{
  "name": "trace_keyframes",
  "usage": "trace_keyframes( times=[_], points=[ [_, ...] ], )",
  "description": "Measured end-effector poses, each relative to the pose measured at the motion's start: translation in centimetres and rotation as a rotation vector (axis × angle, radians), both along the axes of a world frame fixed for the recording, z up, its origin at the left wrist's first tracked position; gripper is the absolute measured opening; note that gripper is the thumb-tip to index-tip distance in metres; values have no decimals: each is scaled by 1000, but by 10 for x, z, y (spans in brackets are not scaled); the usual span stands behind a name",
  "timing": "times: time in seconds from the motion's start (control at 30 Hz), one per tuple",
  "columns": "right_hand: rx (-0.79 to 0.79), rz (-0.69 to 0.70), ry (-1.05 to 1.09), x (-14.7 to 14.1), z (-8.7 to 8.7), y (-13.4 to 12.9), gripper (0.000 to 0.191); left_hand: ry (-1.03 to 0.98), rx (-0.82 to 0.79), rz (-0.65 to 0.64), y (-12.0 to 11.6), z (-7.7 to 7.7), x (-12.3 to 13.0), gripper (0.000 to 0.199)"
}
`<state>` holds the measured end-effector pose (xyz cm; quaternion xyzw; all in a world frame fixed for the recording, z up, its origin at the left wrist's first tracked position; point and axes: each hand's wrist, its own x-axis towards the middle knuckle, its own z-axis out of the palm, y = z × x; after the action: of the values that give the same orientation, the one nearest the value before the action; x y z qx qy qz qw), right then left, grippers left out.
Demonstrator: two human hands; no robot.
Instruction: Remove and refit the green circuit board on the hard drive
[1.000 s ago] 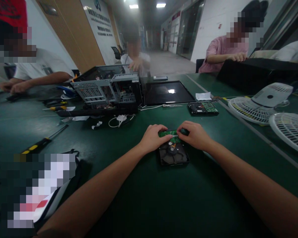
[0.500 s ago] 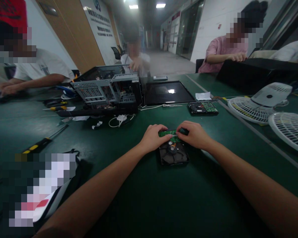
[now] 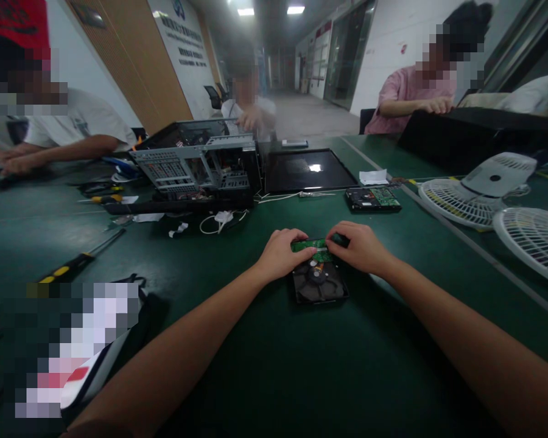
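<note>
A hard drive [image 3: 320, 283] lies on the green table in front of me, its green circuit board [image 3: 320, 258] facing up at the far end. My left hand [image 3: 284, 250] grips the drive's far left side, with the thumb resting across the board. At the board's right edge, my right hand [image 3: 355, 246] is closed in a pinch with thumb and index finger together. A short pale strip shows on the board between the two hands. Whatever sits in the right fingertips is hidden or too small to name.
An opened computer case [image 3: 196, 167] and a black panel [image 3: 308, 170] stand ahead. A second hard drive [image 3: 373, 199] lies beyond my right hand. White fan grilles [image 3: 536, 243] are at right, a screwdriver [image 3: 70, 266] at left. Several people sit around the table.
My right hand has shifted very slightly at the board's right edge. The left hand and the hard drive stay in place.
</note>
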<state>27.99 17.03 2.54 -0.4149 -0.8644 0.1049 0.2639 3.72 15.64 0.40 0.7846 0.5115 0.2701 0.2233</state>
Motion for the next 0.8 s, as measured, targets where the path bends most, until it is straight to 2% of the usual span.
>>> trace_keyframes(
  times=[0.37,0.8],
  points=[
    [-20,-9,-47,-5,0,-1,6,3,16,-7,1,-2,-1,38],
    [15,20,4,-3,3,-2,8,5,11,6,2,-4,-1,37]
  ],
)
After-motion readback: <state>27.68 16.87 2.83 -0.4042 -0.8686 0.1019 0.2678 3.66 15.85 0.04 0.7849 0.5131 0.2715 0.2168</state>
